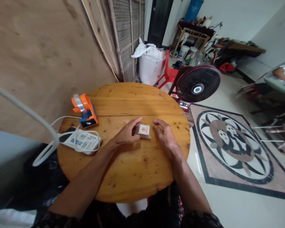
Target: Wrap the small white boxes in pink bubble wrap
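A small pale box or packet with a reddish print on top (143, 130) lies on the round wooden table (133, 180), between my two hands. My left hand (129, 133) is at its left end, thumb and fingers apart around that end; whether the fingertips touch it is hard to tell. To the right of the packet, with a small gap, rests my right hand (164, 133), its fingers apart and slightly bent, holding nothing.
An orange and blue tape dispenser (85, 109) stands at the table's left, beside a white power strip (85, 142) with a looped cable. Beyond the table are a dark round fan (198, 84), a white sack (152, 65) and a red chair (168, 74). A person sits far right.
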`<state>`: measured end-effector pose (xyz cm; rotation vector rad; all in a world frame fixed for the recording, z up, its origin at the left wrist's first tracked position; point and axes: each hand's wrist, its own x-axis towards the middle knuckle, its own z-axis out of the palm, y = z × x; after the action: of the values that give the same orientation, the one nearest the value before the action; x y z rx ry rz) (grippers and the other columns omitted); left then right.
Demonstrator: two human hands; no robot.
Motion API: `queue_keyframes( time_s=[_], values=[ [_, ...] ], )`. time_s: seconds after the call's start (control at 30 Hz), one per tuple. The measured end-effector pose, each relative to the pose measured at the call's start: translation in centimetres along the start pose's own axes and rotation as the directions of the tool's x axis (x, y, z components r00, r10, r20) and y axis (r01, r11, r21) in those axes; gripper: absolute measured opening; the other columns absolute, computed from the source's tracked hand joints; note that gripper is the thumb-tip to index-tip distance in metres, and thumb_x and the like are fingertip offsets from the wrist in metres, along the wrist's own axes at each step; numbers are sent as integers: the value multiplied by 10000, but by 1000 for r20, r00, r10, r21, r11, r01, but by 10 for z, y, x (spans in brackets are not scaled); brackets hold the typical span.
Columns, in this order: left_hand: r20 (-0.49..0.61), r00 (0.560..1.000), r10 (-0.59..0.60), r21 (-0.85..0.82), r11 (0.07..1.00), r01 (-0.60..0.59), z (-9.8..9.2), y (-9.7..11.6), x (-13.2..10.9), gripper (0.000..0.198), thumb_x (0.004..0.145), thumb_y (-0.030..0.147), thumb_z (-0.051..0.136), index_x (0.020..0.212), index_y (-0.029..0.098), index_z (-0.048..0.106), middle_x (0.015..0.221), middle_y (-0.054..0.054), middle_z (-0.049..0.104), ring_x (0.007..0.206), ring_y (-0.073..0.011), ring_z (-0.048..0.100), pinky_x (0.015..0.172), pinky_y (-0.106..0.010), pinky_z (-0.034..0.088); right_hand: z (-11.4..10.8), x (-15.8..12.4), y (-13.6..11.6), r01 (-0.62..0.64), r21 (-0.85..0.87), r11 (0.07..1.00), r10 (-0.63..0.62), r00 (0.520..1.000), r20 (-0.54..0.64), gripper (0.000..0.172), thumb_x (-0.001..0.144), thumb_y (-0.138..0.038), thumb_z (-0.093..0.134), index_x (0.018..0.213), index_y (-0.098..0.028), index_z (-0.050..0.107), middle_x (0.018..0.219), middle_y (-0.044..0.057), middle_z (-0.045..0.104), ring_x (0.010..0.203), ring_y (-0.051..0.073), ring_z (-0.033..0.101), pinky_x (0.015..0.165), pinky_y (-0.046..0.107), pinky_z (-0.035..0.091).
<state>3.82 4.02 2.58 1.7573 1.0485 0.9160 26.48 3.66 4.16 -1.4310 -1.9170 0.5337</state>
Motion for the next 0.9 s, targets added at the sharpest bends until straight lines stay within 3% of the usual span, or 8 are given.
queue_keyframes(
  time_s=[0.17, 0.33, 0.43, 0.6, 0.73, 0.83, 0.9],
  values=[
    [-35, 998, -45, -196, 980, 38, -3, -2, -2, 833, 619, 84, 559, 1433, 200, 427, 1408, -152, 513, 1258, -312, 525, 1077, -495, 386, -6, -30, -4, 8, -13, 1000, -8, 999, 34, 308, 877, -243, 537, 1175, -235, 616, 1153, 88, 676, 1085, 253, 635, 967, 440, 489],
    [18, 999, -41, -225, 973, 44, 0, -6, -3, 904, 600, 59, 612, 1463, 204, 388, 1441, -157, 480, 1285, -312, 497, 1108, -481, 343, 7, -46, -2, 3, 18, 1000, -5, 992, 129, 717, 780, -277, 691, 1436, -221, 408, 1429, 132, 497, 1341, 295, 446, 1131, 493, 348],
    [5, 1000, -27, -151, 988, 27, 5, -10, -2, 916, 624, 63, 621, 1488, 190, 346, 1384, -158, 529, 1250, -300, 518, 1097, -469, 358, 15, -34, -2, -39, 73, 997, 26, 986, 168, 824, 774, -307, 710, 1494, -244, 313, 1510, 120, 407, 1396, 286, 382, 1160, 497, 308],
    [-37, 999, -2, -36, 999, 0, 11, -12, 1, 885, 666, 82, 598, 1500, 166, 314, 1259, -147, 594, 1147, -283, 574, 1049, -469, 405, 19, -8, 0, 0, 92, 996, -22, 972, 233, 745, 806, -308, 678, 1474, -241, 356, 1434, 115, 505, 1327, 275, 475, 1122, 487, 364],
    [-30, 999, -25, -7, 1000, 25, 8, -7, 1, 888, 665, 108, 625, 1497, 151, 317, 1301, -163, 577, 1209, -307, 537, 1073, -480, 382, 13, -5, 4, 27, 100, 995, -53, 962, 266, 722, 799, -329, 692, 1454, -262, 395, 1463, 102, 479, 1343, 280, 459, 1136, 496, 341],
    [14, 1000, -19, -57, 998, 19, 3, -4, -1, 916, 623, 80, 627, 1488, 159, 337, 1419, -175, 493, 1306, -324, 462, 1131, -487, 310, 7, -13, 3, -9, 159, 987, -22, 981, 195, 703, 775, -371, 725, 1414, -271, 451, 1453, 98, 487, 1347, 291, 450, 1139, 502, 334],
    [11, 999, -34, -150, 988, 35, 2, -3, -2, 904, 593, 65, 621, 1459, 171, 384, 1464, -171, 447, 1341, -327, 428, 1153, -492, 273, 4, -17, -1, -7, 212, 977, -17, 994, 109, 584, 770, -366, 733, 1319, -290, 549, 1382, 84, 550, 1298, 281, 495, 1127, 487, 350]
  ],
)
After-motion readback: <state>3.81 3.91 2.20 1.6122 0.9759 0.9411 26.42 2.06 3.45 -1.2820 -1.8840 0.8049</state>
